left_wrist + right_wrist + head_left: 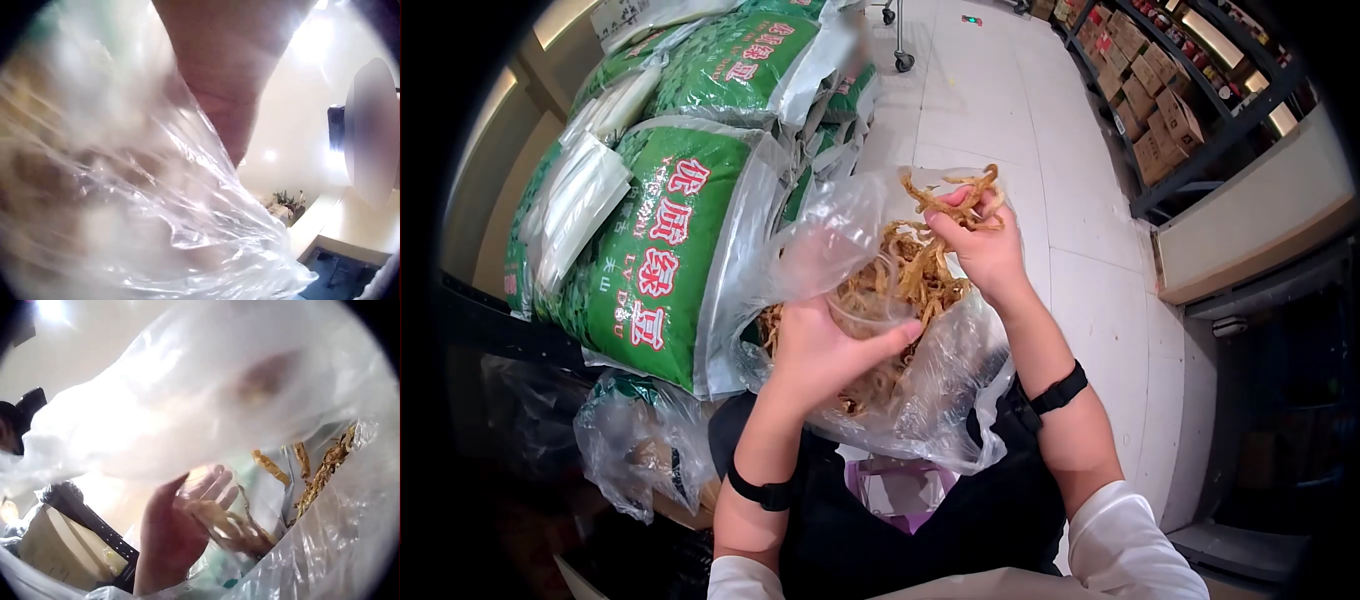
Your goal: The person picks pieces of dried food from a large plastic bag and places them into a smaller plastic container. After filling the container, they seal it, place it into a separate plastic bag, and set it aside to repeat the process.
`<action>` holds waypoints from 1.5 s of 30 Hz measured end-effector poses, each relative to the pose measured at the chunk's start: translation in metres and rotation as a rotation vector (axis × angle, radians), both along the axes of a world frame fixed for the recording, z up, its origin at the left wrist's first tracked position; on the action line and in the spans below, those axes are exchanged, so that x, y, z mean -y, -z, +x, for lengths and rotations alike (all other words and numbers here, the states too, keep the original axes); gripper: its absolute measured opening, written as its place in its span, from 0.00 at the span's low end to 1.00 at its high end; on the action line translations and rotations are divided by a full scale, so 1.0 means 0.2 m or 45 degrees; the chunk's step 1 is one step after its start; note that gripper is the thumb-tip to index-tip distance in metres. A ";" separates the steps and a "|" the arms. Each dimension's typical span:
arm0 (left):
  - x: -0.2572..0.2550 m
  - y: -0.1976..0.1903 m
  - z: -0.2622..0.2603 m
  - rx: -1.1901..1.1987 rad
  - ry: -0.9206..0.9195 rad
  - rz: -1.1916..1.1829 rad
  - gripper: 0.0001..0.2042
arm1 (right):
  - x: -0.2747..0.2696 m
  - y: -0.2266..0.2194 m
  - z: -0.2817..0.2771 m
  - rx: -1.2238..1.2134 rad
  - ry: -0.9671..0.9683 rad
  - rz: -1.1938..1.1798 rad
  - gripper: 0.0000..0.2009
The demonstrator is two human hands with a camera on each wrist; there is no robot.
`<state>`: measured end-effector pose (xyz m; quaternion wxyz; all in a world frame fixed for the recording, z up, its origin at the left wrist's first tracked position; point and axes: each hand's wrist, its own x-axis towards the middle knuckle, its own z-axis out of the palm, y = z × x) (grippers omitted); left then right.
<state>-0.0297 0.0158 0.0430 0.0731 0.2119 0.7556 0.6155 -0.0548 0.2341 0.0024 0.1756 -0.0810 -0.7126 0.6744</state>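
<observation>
Brown dried strips (920,275) fill a large clear plastic bag (940,400) on the person's lap. The right hand (982,245) pinches a tangled bunch of these strips (945,200) above the bag's right side. At the left, the left hand (825,345) holds thin clear plastic (830,235), its thumb stretched across the strips; its fingers are partly hidden. In the right wrist view, the left hand (172,534) and its fingers show beside and through clear film, near pale strips (228,528). Plastic (187,219) fills much of the left wrist view.
Green printed sacks (670,250) are stacked at the left, with folded white bags (585,215) on top. Another clear bag (645,440) lies below them. Shelves with cartons (1165,130) stand at the right beyond the tiled floor (1075,290); a cart wheel (904,62) is at the top.
</observation>
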 end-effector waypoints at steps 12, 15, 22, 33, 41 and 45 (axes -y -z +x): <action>-0.03 0.08 -0.01 -0.810 -0.123 -0.982 0.37 | 0.05 -0.03 -0.01 -0.276 0.189 -0.142 0.13; -0.05 0.11 -0.03 -0.737 -0.086 -1.001 0.38 | 0.03 -0.02 -0.02 -0.304 0.227 -0.110 0.13; -0.08 0.19 -0.07 -0.593 -0.073 -0.791 0.57 | 0.15 -0.04 0.01 -0.137 0.118 -0.268 0.13; -0.07 0.22 -0.06 -0.534 -0.124 -0.772 0.43 | 0.19 -0.04 0.07 0.101 -0.429 -0.260 0.16; -0.05 0.25 -0.04 -0.579 -0.138 -0.817 0.38 | 0.10 -0.02 0.09 0.175 -0.821 0.100 0.20; -0.03 0.18 -0.02 -0.459 -0.037 -0.789 0.40 | 0.05 -0.05 0.12 0.224 -0.897 0.022 0.23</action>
